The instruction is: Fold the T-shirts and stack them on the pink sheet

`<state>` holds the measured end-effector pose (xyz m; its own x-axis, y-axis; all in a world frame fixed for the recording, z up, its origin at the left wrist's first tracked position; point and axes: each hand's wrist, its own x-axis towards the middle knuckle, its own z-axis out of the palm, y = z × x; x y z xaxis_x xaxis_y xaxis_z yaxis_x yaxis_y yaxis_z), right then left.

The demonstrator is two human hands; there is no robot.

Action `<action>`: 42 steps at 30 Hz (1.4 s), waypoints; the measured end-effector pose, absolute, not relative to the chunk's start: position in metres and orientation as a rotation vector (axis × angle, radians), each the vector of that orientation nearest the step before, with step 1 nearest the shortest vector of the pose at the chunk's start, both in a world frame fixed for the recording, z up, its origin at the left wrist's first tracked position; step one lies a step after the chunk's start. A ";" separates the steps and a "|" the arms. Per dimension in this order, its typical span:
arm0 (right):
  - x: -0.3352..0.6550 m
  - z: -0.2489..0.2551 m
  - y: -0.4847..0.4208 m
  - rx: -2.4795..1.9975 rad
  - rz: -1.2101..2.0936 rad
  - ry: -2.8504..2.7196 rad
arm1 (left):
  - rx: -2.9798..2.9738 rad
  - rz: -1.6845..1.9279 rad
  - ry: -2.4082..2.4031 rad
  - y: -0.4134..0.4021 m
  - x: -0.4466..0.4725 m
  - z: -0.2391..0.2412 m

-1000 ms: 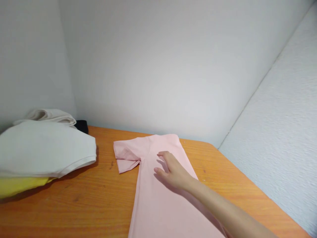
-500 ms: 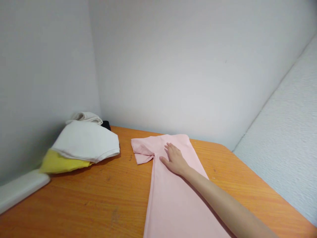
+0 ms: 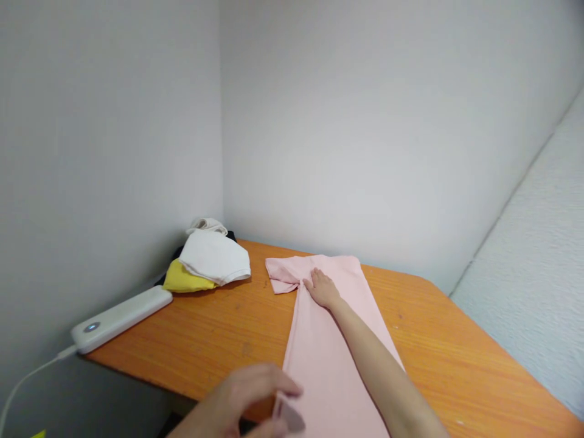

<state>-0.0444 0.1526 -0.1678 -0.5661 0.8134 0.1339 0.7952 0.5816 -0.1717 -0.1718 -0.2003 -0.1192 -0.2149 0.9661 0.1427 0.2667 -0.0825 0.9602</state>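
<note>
A pink short-sleeved T-shirt (image 3: 319, 377) lies folded lengthwise on the table, its sleeve pointing left near the far end. My right hand (image 3: 323, 288) rests flat on the upper part of the shirt, close to the sleeve, with fingers outstretched. At the bottom of the view, my left hand (image 3: 241, 398) is at the shirt's near left edge. Its thumb and index finger are apart around that edge, and motion blurs it a little. The other fingers are mostly hidden.
Left of the shirt, white folded cloth (image 3: 214, 255) lies on yellow cloth (image 3: 187, 278), with dark cloth behind. A long white device (image 3: 123, 316) with a lit button and a cable sits along the left edge. Walls border the wooden table (image 3: 219, 340).
My left hand has come into view at the bottom, beside the shirt's near edge. My right hand stays flat on the shirt. The view has shifted, showing more of the left side.
</note>
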 end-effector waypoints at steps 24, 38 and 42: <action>-0.038 -0.168 0.164 -1.293 0.325 -2.672 | 2.479 0.245 2.226 0.050 -0.225 -0.127; -0.041 -0.156 0.136 -1.543 0.216 -2.592 | 2.291 0.833 2.321 0.093 -0.179 -0.112; -0.038 -0.151 0.112 -1.490 0.222 -2.715 | 2.578 0.825 1.882 0.112 -0.142 -0.112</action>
<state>-0.0385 0.1124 -0.1514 -0.5388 0.8416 -0.0366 0.8364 0.5293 -0.1423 -0.1415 0.1118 -0.1124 0.2275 0.8488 0.4774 0.9262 -0.3400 0.1631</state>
